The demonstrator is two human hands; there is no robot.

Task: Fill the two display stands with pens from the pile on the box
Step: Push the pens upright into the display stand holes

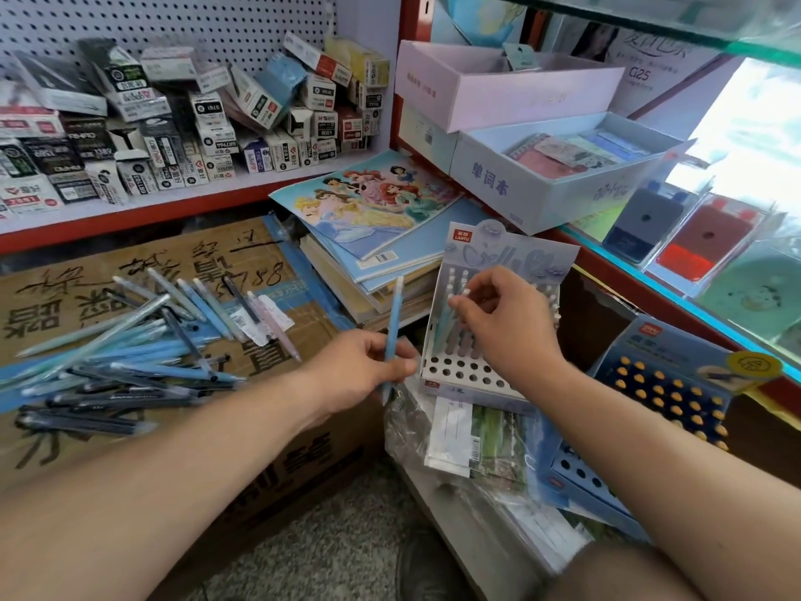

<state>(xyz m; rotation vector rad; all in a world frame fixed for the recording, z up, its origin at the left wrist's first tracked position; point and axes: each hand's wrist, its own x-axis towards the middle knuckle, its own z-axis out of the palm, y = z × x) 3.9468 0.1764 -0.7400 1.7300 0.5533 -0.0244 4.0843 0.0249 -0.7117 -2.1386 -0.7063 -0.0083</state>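
Pinched in the left hand, between thumb and curled fingers, a light blue pen: long axis close to vertical, leaning slightly rightward at the top, pale cap end up, tip down and poking out below the fingers. Held in the air between the cardboard box and the pale display stand, just left of that stand's perforated base. Right hand over the same stand, fingers bent, thumb and forefinger closed on the top of a standing pen, itself near upright with a slight lean, lower end down among the holes. More pens upright in the rows behind, partly hidden by the hand; front rows of holes open. Stand tilted back on a heap of plastic-wrapped stationery, backing card rising beside the stack of books. To the right, partly behind the right forearm, the second display stand, blue, with yellow pen tops in its upper rows and open holes lower down. On top of the box at left, the pile of pens, lying flat, most with long axes running left to right, a few fanned out toward the far edge, light blue and dark ones mixed. Behind, a shelf of small packets
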